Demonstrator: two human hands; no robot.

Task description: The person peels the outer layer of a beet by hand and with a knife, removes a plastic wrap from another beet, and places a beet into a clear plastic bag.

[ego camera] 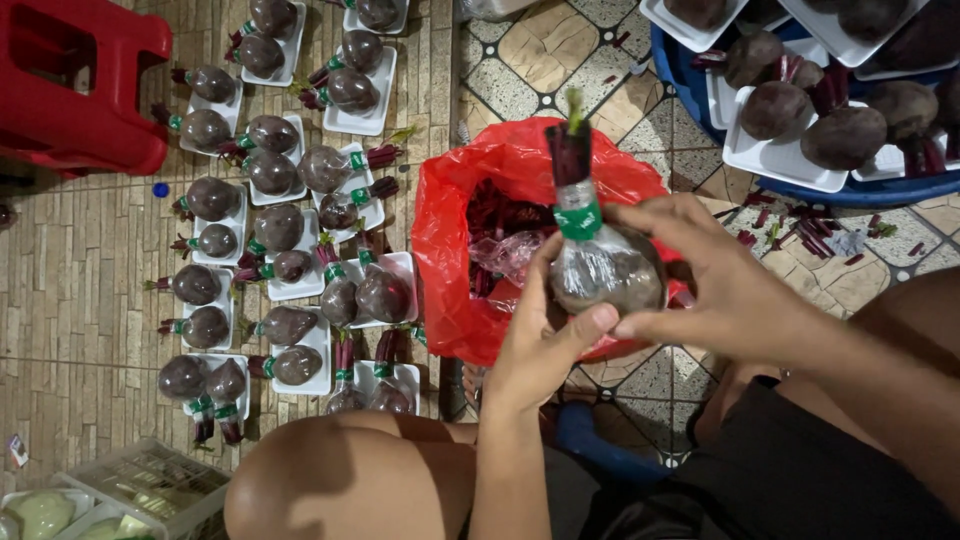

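Both hands hold one wrapped beetroot (606,268) up over the open red bag (455,240) of trimmings, so it sits close under the eyes. The left hand (540,345) cups it from below, its thumb pressed against the clear film, fingers closed round the root. The right hand (725,285) grips it from the right, fingers curled over the top near the green tape (578,218) that binds the cut stem, stem pointing away. To the left, on the floor (80,300), finished beetroots lie in pairs on white trays (300,345). Far right, unwrapped roots wait on trays in a blue tub (850,190).
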